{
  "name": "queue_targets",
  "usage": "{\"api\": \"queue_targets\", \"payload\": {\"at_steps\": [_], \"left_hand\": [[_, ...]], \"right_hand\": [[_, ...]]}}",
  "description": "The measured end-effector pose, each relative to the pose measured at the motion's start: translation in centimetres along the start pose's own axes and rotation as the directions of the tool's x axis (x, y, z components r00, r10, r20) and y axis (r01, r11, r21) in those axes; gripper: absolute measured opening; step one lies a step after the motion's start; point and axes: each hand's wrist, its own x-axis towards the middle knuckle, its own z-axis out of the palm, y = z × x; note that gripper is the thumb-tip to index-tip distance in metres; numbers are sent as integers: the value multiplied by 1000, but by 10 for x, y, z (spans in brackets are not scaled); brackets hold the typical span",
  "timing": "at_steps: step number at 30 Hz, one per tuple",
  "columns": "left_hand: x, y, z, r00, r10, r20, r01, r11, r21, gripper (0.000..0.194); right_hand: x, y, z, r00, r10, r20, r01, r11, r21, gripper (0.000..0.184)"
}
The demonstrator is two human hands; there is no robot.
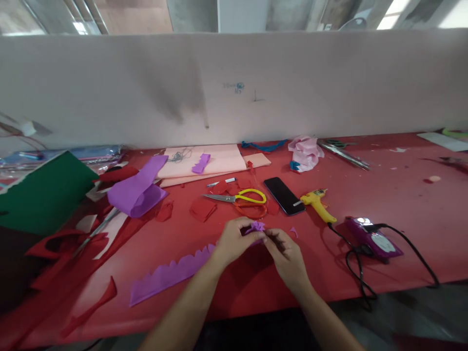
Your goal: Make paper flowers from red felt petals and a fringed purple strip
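Observation:
Between both hands is a small gathered purple paper flower, held over the red table. My left hand pinches it from the left, thumb against its lower side. My right hand grips its right edge with thumb and fingertips. A long purple strip with a scalloped edge lies on the table under my left forearm; whether it joins the flower is hidden by my hand. Just beyond the hands rest scissors with yellow and orange handles. A small purple scrap lies right of them.
A black phone, a yellow glue gun and a purple power box with black cables lie to the right. At left are a purple roll, red scraps and a green board. A white partition stands behind.

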Motion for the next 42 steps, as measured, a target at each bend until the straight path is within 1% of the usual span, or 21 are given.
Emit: {"api": "queue_targets", "payload": {"at_steps": [2, 3, 6, 8, 11, 14, 16, 19, 21, 24, 26, 28, 30, 33, 35, 37, 38, 39, 41, 42], "left_hand": [[-1, 2, 1, 998, 24, -58, -22, 1000, 22, 12], [-2, 3, 2, 997, 15, -75, -15, 1000, 5, 10], [-3, 6, 4, 991, -85, -105, 75, 993, -94, 9], [-3, 8, 6, 982, -138, -130, 124, 986, -110, 9], [-4, 9, 8, 976, -154, -157, 143, 987, -76, 9], [-4, 8, 8, 972, -151, -181, 150, 989, -18, 20], [-3, 5, 7, 971, -147, -187, 151, 988, 10, 25], [-1, 1, 6, 971, -162, -175, 168, 986, 23, 29], [2, -1, 5, 969, -189, -158, 194, 981, 19, 29], [6, -4, 9, 965, -224, -138, 225, 974, -11, 26], [7, -5, 14, 964, -226, -138, 227, 974, -5, 27], [7, -5, 18, 971, -192, -145, 203, 977, 67, 28], [7, -6, 21, 976, -147, -160, 179, 962, 205, 27], [5, -7, 20, 973, -138, -184, 207, 876, 435, 19], [2, -7, 17, 967, -163, -195, 247, 785, 568, 19], [-3, -6, 15, 968, -150, -201, 248, 692, 678, 23], [-5, -5, 15, 976, -110, -187, 213, 653, 727, 22], [-8, -5, 16, 987, -49, -152, 150, 617, 773, 20], [-13, -4, 20, 995, 94, -17, -38, 553, 832, 22], [-15, -4, 23, 987, 149, 60, -130, 524, 842, 26]], "right_hand": [[-2, 0, 2, 1000, 2, -19, -2, 1000, 0, 18], [-2, 0, 2, 1000, 0, -24, 0, 1000, 0, 18], [-3, 0, 4, 1000, -7, -26, 7, 1000, 12, 16], [-3, 1, 4, 1000, -9, -21, 10, 1000, 19, 14], [-2, 2, 4, 1000, 8, -19, -7, 999, 40, 14], [-1, 4, 5, 999, 36, -10, -35, 997, 68, 16], [0, 3, 6, 1000, 30, 5, -30, 998, 49, 16], [-1, -2, 7, 1000, -7, 11, 7, 999, -38, 16], [-2, -8, 6, 999, -35, 2, 34, 989, -142, 13], [-2, -17, 2, 998, -68, 1, 65, 949, -308, 12], [-2, -19, -3, 997, -72, 9, 70, 927, -369, 13], [-1, -17, -8, 997, -72, 0, 65, 897, -437, 16], [-1, -12, -12, 996, -85, -22, 59, 828, -557, 15], [0, -3, -14, 993, -110, -38, 49, 689, -723, 13], [0, 2, -14, 995, -97, -36, 35, 649, -760, 11], [1, 3, -14, 997, -66, -39, 12, 635, -773, 10], [2, 3, -15, 998, -55, -36, 6, 625, -781, 11], [3, 3, -16, 998, -50, -29, 7, 611, -792, 13], [4, 2, -16, 999, -52, -8, 23, 577, -817, 16], [4, 1, -16, 998, -57, 6, 37, 562, -826, 16]]}}
